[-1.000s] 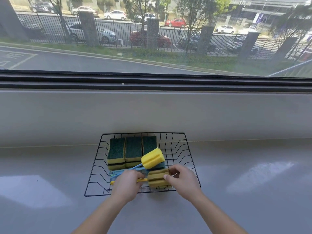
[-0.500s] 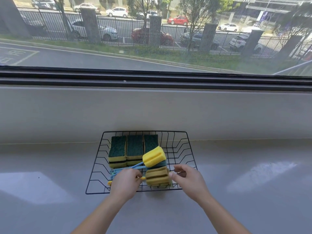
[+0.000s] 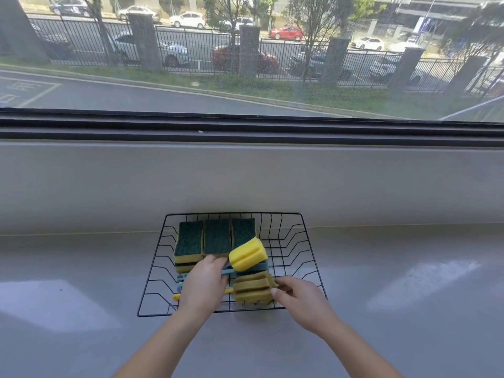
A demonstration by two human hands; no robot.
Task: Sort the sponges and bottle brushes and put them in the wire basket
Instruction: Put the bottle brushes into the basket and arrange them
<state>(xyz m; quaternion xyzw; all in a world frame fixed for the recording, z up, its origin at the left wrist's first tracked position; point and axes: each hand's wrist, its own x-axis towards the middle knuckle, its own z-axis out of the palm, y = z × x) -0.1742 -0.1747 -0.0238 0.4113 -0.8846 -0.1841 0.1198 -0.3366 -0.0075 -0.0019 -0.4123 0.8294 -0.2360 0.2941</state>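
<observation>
A black wire basket [image 3: 305,241] stands on the grey counter against the wall. Three green-topped yellow sponges [image 3: 216,237] stand in a row at its back left. In front lie several bottle brushes with blue and yellow handles; one has a bright yellow foam head [image 3: 247,253], another a dull yellow foam head [image 3: 252,290]. My left hand [image 3: 203,285] lies over the brush handles, fingers reaching toward the sponges. My right hand [image 3: 301,298] touches the right side of the dull yellow head with thumb and fingers.
The grey counter [image 3: 395,296] spreads wide on both sides of the basket. A low grey wall and a dark window frame [image 3: 245,126] rise behind it, with a street outside.
My left hand slid forward along the brush handles toward the sponges. My right hand moved slightly right and stays at the dull yellow brush head.
</observation>
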